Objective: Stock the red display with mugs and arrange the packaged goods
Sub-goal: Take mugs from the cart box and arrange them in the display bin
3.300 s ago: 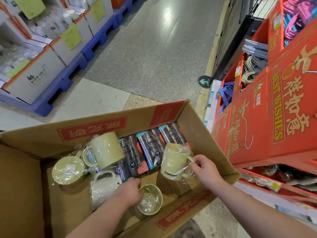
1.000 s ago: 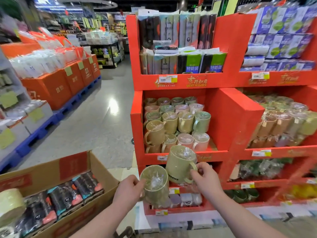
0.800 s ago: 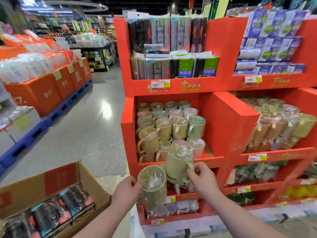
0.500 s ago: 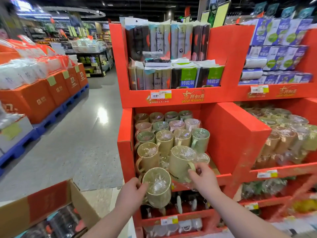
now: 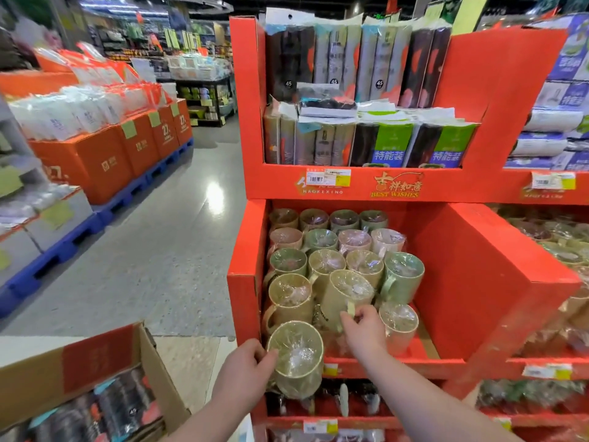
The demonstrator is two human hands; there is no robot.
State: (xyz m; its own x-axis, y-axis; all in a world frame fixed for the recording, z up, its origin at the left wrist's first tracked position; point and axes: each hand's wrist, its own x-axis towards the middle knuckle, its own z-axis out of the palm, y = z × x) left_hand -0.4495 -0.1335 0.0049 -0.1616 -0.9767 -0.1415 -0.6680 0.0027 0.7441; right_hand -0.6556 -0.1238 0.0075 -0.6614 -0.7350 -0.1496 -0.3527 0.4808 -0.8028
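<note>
Since half a second ago the right hand (image 5: 363,333) has carried its mug (image 5: 345,295) in over the front lip of the red display (image 5: 478,282), so it now hangs among the front rows of the middle shelf rather than just outside it. The left hand (image 5: 245,368) has stayed low with the second mug (image 5: 296,358), in front of the display and about level with that lip. The right hand pinches its mug by the handle, fingers curled, and the mug leans a little with its film-covered mouth up; whether its base rests on anything cannot be told. The left hand grips the second mug round its side, thumb and fingers wrapped on the film, the mouth tipped toward the camera. The stocked mugs (image 5: 322,250) fill the display's middle shelf in rows that climb toward the back, all wrapped in clear film, in beige, green and pink. One beige cup (image 5: 398,323) stands at the front, just beside the right hand. On the display's top shelf the packaged goods (image 5: 382,141) stand upright in two tiers, with a loose packet (image 5: 328,103) lying flat across the lower tier. A price label (image 5: 328,177) sits on the display's front band under them. At the display's foot, to its left, stands an open cardboard box (image 5: 95,355) with dark packets (image 5: 121,406) inside. To the display's right a neighbouring red shelf holds more wrapped mugs (image 5: 557,250), which are blurred.
</note>
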